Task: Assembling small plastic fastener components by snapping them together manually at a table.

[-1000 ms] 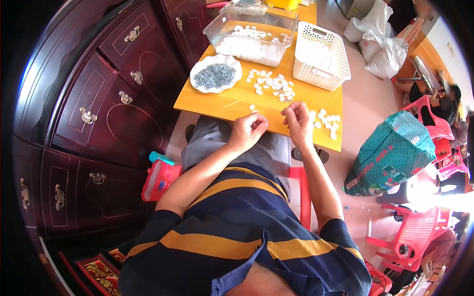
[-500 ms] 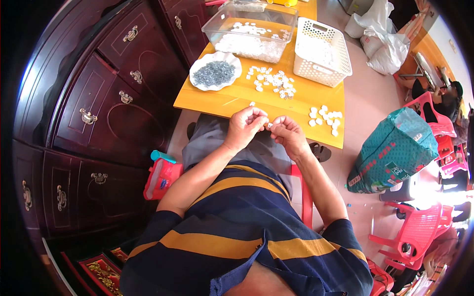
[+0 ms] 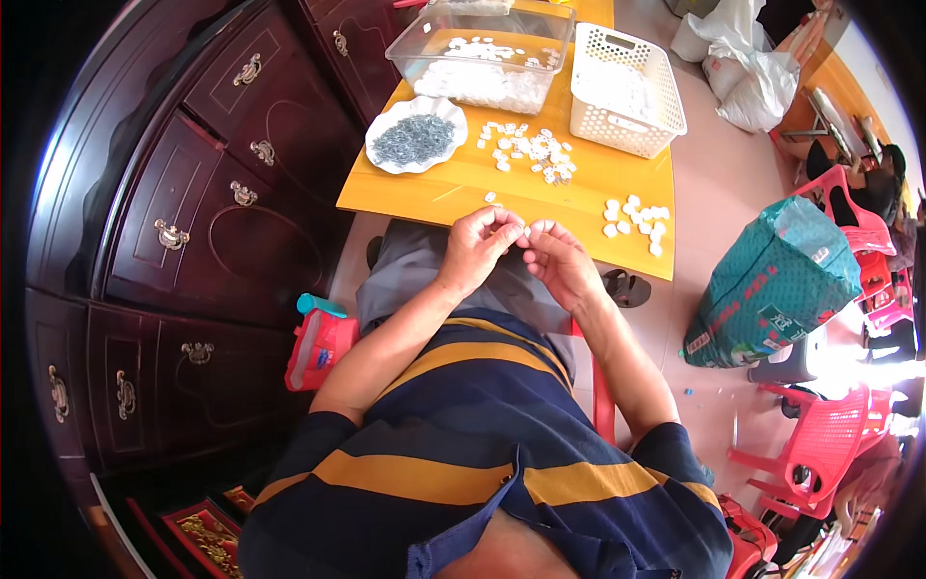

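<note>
The left hand [image 3: 475, 253] and right hand [image 3: 564, 268] hold a tiny white piece [image 3: 527, 233] in narrow grips by the desk [image 3: 410, 198] edge; uneven squeezing could flick it onto the lap [image 3: 410, 275]

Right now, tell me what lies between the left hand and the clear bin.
Head view: past the left hand, a lone white piece, then scattered white pieces, on the yellow tabletop.
</note>
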Tool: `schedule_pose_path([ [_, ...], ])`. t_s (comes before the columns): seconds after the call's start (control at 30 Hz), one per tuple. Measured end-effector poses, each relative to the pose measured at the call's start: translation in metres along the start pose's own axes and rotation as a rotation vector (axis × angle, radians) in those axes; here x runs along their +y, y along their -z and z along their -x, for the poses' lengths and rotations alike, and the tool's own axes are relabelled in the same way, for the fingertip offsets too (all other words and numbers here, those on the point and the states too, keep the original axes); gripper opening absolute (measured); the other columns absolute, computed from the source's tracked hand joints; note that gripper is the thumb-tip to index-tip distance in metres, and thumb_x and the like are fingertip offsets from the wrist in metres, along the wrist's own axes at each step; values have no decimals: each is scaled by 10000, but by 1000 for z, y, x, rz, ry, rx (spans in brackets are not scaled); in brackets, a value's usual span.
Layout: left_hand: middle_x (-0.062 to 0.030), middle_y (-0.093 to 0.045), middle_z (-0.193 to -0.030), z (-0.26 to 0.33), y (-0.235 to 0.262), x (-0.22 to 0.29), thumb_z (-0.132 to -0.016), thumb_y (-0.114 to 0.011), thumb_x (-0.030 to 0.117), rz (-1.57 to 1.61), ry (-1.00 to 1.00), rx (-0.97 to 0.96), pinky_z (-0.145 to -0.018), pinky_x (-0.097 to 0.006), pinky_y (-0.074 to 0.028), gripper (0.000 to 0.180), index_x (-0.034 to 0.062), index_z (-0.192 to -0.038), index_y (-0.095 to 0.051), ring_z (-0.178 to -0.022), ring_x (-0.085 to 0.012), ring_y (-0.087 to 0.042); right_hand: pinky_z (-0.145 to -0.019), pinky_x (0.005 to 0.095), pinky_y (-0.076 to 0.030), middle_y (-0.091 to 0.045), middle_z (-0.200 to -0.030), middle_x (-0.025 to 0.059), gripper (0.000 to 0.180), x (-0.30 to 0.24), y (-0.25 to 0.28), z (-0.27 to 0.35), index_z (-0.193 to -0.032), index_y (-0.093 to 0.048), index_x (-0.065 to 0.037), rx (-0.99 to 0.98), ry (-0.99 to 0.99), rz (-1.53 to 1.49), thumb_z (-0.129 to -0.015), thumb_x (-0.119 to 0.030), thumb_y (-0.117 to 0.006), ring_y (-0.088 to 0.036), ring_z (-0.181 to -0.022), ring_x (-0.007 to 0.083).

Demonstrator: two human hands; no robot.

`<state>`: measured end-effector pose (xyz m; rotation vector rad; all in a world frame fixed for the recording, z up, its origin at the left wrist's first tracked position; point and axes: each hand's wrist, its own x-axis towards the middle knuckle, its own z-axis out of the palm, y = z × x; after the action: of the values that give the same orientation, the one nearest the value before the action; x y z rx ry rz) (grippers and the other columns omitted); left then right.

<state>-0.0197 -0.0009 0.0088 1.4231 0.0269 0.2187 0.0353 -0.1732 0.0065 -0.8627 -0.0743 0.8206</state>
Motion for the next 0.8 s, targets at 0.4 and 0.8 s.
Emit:
schedule_pose_path([
  [0.4,-49,-692,-844,-2,0,-3,-950,-639,22,-195,-253,-18,-703,-252,-552,37,-14,-944,-648,-756,-103,-676,-682,217,-552,-700,-951,36,123,4,0,1,-1088,-640,-54,-16,40,-19,-979,-96,-602,-654,-760,84],
  [0.8,-41,-698,-851,0,1,3,-953,-646,52,-286,-167,43,-709,-257,-536,66,-12,-957,-664,-773,-99,-665,-702,210,-531,-684,-977,4,106,15,4,-2,-1080,-670,-82,91,159,174,-1000,-132,-621,-648,-771,79],
])
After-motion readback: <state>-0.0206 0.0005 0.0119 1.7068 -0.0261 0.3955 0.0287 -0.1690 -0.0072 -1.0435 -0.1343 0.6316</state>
